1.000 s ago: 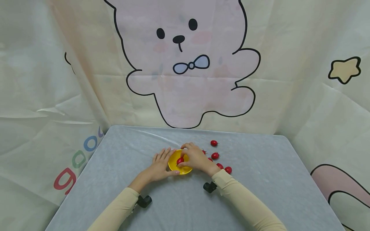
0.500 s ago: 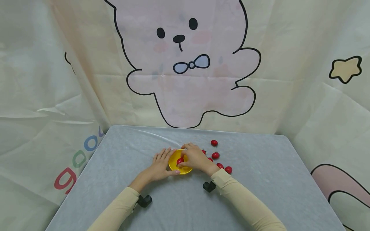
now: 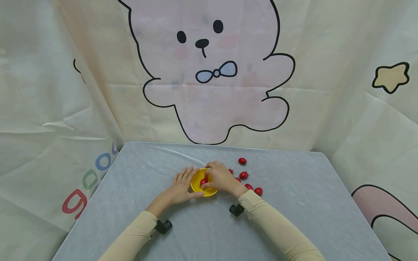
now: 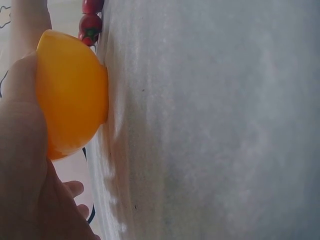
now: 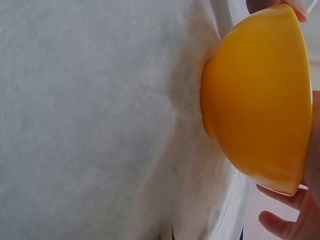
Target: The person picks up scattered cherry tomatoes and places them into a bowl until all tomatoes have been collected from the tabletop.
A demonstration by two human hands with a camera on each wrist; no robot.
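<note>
A yellow bowl stands on the cloth between both hands. My left hand rests against its left side with fingers spread, the thumb along the near rim. Over the right rim reaches my right hand, pinching a red cherry tomato inside the bowl between thumb and fingers. In the left wrist view the bowl shows from the side, its foot down on the cloth. The right wrist view shows the bowl's outer wall too; the tomato is hidden in both wrist views.
Several more cherry tomatoes lie right of the bowl, one farthest back and another beside the right wrist; some are partly hidden behind that hand. A grey-blue cloth covers the table, and a printed curtain hangs behind it.
</note>
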